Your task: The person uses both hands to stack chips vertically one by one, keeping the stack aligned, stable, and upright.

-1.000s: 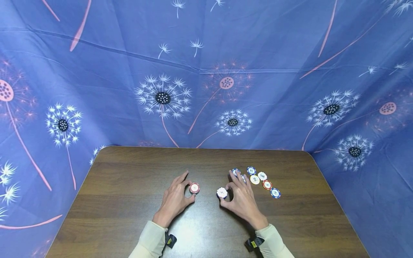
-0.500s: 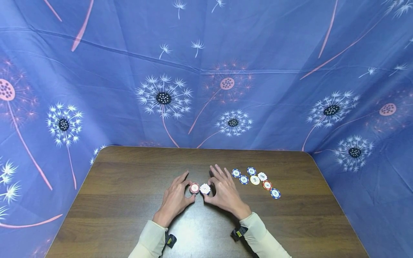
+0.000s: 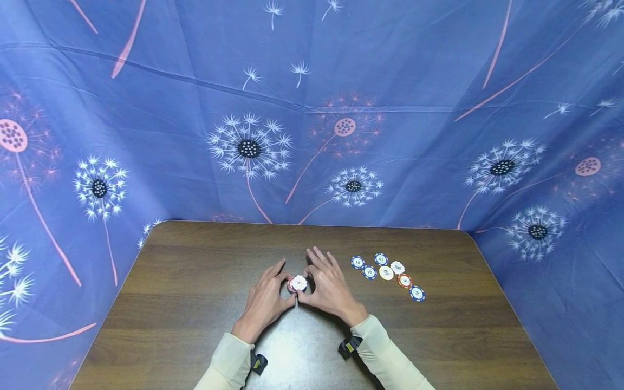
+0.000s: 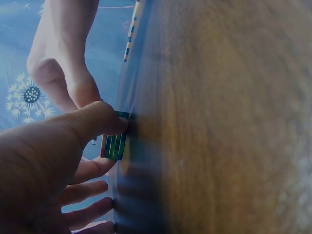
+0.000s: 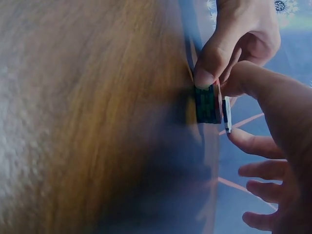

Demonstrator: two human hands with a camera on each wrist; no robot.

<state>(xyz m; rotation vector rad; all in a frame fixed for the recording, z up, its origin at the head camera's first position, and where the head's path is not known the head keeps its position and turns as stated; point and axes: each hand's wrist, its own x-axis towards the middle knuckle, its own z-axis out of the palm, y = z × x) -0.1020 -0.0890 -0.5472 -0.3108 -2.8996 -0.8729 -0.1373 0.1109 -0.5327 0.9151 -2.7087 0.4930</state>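
Observation:
My left hand (image 3: 262, 298) pinches a short stack of poker chips (image 4: 113, 147) between thumb and index finger, on the wooden table. Green chips make up most of the stack, and a red chip (image 5: 218, 97) tops it. Just over that stack, my right hand (image 3: 332, 291) holds white and dark-edged poker chips (image 5: 226, 115) by the rim, thumb on one side and index finger on the other. From the head view the white face covers most of the red chip. The other fingers of both hands are spread away from the chips.
Several loose poker chips, blue, white, cream and red, lie flat to the right of my right hand, among them a cream chip (image 3: 386, 272) and a blue chip (image 3: 416, 293). A blue dandelion-print cloth (image 3: 312, 162) hangs behind the brown table (image 3: 463, 336).
My right hand has carried the white-topped chips leftward from beside the loose chips to over the stack. My left hand has kept its place and its grip.

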